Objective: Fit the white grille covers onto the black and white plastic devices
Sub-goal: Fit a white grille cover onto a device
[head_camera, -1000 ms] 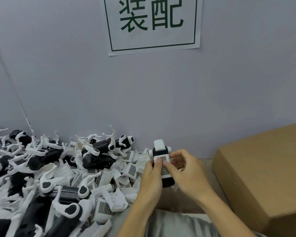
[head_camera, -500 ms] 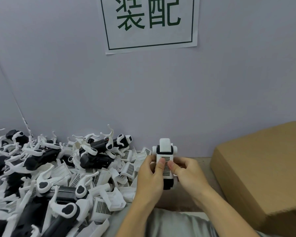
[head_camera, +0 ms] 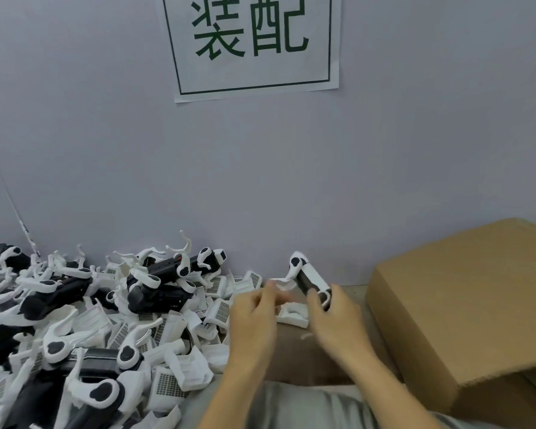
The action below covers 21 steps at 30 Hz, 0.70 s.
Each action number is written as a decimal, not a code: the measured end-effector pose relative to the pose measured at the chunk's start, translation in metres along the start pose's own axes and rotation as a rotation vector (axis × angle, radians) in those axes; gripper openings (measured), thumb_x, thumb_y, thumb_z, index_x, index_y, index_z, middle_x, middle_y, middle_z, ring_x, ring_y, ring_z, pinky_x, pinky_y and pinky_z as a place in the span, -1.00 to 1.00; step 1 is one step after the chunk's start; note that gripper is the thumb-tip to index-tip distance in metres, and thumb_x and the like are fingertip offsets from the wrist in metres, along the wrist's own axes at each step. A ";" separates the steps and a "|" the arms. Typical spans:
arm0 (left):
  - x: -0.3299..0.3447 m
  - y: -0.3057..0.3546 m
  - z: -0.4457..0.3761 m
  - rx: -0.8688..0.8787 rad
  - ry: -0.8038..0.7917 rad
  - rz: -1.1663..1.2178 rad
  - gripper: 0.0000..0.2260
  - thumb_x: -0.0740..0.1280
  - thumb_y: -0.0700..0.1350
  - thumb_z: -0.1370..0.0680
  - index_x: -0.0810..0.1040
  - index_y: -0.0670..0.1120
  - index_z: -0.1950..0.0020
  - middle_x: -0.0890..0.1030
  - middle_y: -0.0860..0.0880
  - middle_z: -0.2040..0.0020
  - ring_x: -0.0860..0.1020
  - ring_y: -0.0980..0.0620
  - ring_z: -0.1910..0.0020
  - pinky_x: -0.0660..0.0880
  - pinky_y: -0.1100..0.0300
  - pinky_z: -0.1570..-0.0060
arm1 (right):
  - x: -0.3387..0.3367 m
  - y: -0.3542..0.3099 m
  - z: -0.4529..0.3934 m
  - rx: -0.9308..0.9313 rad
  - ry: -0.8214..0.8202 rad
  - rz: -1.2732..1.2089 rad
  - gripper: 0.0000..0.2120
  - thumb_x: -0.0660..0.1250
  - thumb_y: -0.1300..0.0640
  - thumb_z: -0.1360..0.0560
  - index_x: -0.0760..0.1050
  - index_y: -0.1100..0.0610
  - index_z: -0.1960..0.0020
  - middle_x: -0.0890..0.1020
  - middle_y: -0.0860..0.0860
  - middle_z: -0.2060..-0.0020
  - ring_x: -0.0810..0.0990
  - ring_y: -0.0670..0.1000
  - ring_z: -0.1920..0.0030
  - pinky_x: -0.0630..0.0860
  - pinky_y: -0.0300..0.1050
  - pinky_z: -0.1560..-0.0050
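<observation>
White-and-black device (head_camera: 310,281) sits gripped in my right hand (head_camera: 334,317); my left hand (head_camera: 254,314) (blurred, grip unclear) hovers beside it. Next I'd judge: box (head_camera: 464,305) it.

I am holding a black and white plastic device (head_camera: 309,279) tilted in my right hand (head_camera: 334,317); loose white grille covers (head_camera: 220,311) are lying heaped left of my left hand (head_camera: 254,314).
</observation>
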State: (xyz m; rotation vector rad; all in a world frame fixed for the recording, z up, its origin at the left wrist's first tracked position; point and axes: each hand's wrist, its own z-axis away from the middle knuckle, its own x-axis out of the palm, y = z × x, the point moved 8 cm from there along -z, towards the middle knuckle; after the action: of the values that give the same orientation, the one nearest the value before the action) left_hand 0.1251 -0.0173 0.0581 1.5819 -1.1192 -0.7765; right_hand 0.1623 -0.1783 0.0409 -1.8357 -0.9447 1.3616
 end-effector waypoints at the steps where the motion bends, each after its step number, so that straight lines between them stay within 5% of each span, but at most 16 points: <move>1: -0.007 0.003 0.000 0.046 0.057 -0.020 -0.58 0.22 -0.13 -0.67 0.71 -0.08 0.33 0.72 -0.06 0.25 0.67 -0.03 0.16 0.56 0.07 0.04 | -0.010 0.008 -0.004 0.096 -0.003 -0.012 -0.74 0.18 -0.02 -0.57 0.45 0.10 0.20 0.62 0.05 0.25 0.56 0.03 0.25 0.45 -0.11 0.29; 4: -0.029 -0.006 0.000 0.029 0.218 0.067 -0.57 0.18 -0.15 -0.68 0.64 -0.19 0.33 0.68 -0.11 0.32 0.62 -0.12 0.22 0.51 0.05 0.19 | -0.017 0.020 -0.005 0.352 -0.246 -0.289 -0.73 0.18 -0.01 -0.56 0.49 0.16 0.15 0.62 0.17 0.30 0.59 0.19 0.25 0.55 0.03 0.07; 7: -0.033 -0.019 -0.002 -0.030 0.238 0.112 -0.58 0.17 -0.15 -0.69 0.60 -0.25 0.30 0.65 -0.20 0.31 0.58 -0.21 0.23 0.45 0.06 0.23 | -0.033 -0.005 -0.001 0.392 -0.328 -0.680 -0.80 0.14 0.04 -0.60 0.43 0.15 0.03 0.50 0.19 0.38 0.51 0.11 0.44 0.51 -0.12 0.28; 10: -0.025 -0.022 -0.002 -0.034 0.174 0.101 -0.58 0.16 -0.14 -0.68 0.61 -0.25 0.29 0.65 -0.13 0.37 0.55 -0.15 0.29 0.42 0.05 0.23 | -0.096 -0.037 -0.015 0.156 -0.025 -1.298 -0.71 0.05 0.04 -0.63 0.45 0.20 -0.12 0.50 0.20 0.30 0.53 0.07 0.41 0.50 -0.17 0.35; 11: -0.021 -0.022 -0.002 -0.031 0.141 0.106 -0.59 0.16 -0.14 -0.68 0.61 -0.26 0.27 0.66 -0.11 0.37 0.55 -0.12 0.31 0.41 0.06 0.25 | -0.124 -0.041 -0.017 0.035 0.108 -1.482 -0.60 0.04 -0.01 -0.65 0.46 0.24 -0.25 0.56 0.23 0.16 0.61 0.10 0.28 0.55 -0.14 0.20; 13: -0.011 -0.022 -0.002 -0.035 0.073 0.121 -0.59 0.16 -0.15 -0.69 0.62 -0.27 0.25 0.67 -0.14 0.35 0.54 -0.09 0.35 0.39 0.07 0.28 | -0.170 -0.033 -0.016 -0.117 0.317 -1.692 -0.37 0.00 -0.15 -0.68 0.15 0.29 -0.55 0.48 0.28 -0.29 0.63 0.18 -0.03 0.55 0.02 -0.20; 15: -0.002 -0.022 0.000 -0.027 0.009 0.101 -0.60 0.17 -0.17 -0.68 0.63 -0.25 0.26 0.68 -0.17 0.33 0.54 -0.07 0.36 0.39 0.09 0.31 | -0.182 -0.022 -0.016 -0.104 0.389 -1.663 -0.32 -0.05 -0.19 -0.69 0.00 0.28 -0.60 0.37 0.25 -0.42 0.60 0.18 -0.09 0.51 0.07 -0.27; 19: 0.013 -0.023 0.006 -0.042 -0.084 -0.080 -0.62 0.20 -0.17 -0.67 0.64 -0.21 0.28 0.68 -0.11 0.34 0.55 0.09 0.41 0.42 0.26 0.36 | -0.130 -0.020 -0.017 0.094 0.197 -0.936 -0.64 0.09 0.12 -0.66 0.57 0.29 -0.20 0.71 0.17 0.07 0.70 0.05 0.19 0.52 -0.13 0.14; 21: 0.015 -0.028 0.010 -0.059 -0.114 -0.188 -0.67 0.23 -0.19 -0.66 0.64 -0.18 0.26 0.66 -0.06 0.36 0.54 0.17 0.42 0.46 0.30 0.35 | -0.084 -0.033 -0.012 0.070 -0.002 -0.509 -0.76 0.20 0.17 -0.61 0.65 0.15 -0.01 0.74 0.05 0.21 0.70 -0.02 0.27 0.53 -0.16 0.19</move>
State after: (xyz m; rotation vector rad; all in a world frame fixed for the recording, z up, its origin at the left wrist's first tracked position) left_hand 0.1295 -0.0335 0.0293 1.6252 -1.0284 -1.0262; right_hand 0.1521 -0.2331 0.1126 -1.4086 -1.2435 1.0620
